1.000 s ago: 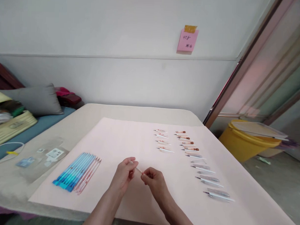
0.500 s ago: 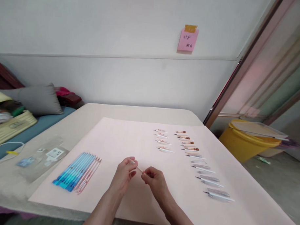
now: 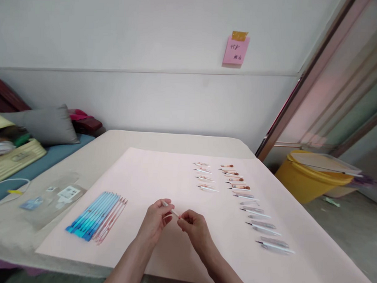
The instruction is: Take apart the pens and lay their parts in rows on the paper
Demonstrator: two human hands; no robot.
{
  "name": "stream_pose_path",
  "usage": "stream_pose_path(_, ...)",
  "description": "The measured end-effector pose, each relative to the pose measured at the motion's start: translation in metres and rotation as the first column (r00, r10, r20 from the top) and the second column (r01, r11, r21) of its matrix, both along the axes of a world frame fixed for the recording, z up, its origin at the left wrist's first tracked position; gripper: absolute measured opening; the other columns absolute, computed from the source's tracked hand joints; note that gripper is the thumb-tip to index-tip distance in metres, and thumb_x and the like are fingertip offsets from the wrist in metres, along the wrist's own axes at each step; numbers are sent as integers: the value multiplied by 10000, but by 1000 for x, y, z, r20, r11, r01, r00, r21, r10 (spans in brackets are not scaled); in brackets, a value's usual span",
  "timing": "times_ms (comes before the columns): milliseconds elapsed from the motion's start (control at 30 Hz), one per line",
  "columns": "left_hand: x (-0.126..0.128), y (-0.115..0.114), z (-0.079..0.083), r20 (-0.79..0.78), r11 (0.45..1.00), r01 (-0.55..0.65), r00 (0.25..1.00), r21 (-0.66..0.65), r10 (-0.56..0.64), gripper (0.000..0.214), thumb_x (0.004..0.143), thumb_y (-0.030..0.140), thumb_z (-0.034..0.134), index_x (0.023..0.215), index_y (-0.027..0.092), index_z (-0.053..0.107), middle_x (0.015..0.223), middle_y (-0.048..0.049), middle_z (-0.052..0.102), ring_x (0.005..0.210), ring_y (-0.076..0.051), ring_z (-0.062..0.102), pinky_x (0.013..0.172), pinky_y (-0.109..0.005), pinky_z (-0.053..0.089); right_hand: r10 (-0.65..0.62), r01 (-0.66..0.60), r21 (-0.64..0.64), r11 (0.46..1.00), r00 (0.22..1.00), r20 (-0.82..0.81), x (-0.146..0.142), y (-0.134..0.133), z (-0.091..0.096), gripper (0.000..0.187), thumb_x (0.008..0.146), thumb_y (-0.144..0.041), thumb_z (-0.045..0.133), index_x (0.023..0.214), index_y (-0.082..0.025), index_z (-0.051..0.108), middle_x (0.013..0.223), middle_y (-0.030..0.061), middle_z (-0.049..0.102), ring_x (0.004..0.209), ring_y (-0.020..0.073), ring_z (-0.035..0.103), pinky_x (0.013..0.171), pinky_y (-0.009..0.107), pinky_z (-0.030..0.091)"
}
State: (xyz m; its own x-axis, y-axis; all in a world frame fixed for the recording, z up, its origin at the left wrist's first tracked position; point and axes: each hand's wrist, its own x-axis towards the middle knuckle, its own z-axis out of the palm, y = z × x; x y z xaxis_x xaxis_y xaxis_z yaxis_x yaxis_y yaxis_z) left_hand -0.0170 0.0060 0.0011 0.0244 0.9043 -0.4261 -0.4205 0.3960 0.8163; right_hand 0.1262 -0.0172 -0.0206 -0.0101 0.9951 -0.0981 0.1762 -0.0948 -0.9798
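Note:
Both hands meet over the pale pink sheet [image 3: 150, 173] near its front edge. My left hand [image 3: 156, 221] pinches one end of a thin pale pen part [image 3: 173, 212], and my right hand [image 3: 194, 228] pinches the other end, fingers curled. To the left lies a tight row of blue and pink pens [image 3: 96, 216]. To the right, small pen parts lie in two columns [image 3: 236, 186], with grey-capped pieces [image 3: 262, 224] nearer the front.
A clear plastic bag with labels [image 3: 55, 196] lies on the beige table left of the sheet. A grey pillow [image 3: 48, 124] and clutter sit at far left. A yellow bucket [image 3: 311, 176] stands on the floor at right. A pink note [image 3: 235, 50] hangs on the wall.

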Motion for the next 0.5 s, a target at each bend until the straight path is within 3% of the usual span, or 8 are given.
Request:
stream_pose_path(167, -1, -2, -4, -64, 1000, 25, 998, 2, -25, 261, 607, 358, 723, 756, 178, 605, 759, -3, 619, 652, -82, 551, 592, -212, 392, 72, -72, -8, 997, 997, 18, 0, -1, 5, 256, 740, -274, 523, 924, -185, 678, 519, -41, 510, 509, 111, 441, 524, 239, 333)
stream_pose_path(333, -8, 5, -5, -41, 994, -110, 993, 15, 110, 271, 600, 351, 748, 727, 162, 602, 741, 4, 599, 614, -52, 527, 538, -170, 390, 128, -126, -53, 991, 991, 46, 2, -3, 12, 310, 780, -286, 482, 1004, -176, 666, 484, -46, 497, 493, 106, 436, 518, 232, 329)
stream_pose_path(500, -13, 9, -10, -5, 992, -130, 992, 4, 130, 240, 635, 324, 738, 723, 157, 590, 715, 5, 590, 591, -46, 539, 499, -147, 414, 210, -211, -86, 974, 977, -20, 2, -3, 11, 383, 825, -359, 416, 1108, -182, 604, 563, -38, 550, 397, 81, 406, 420, 218, 304)
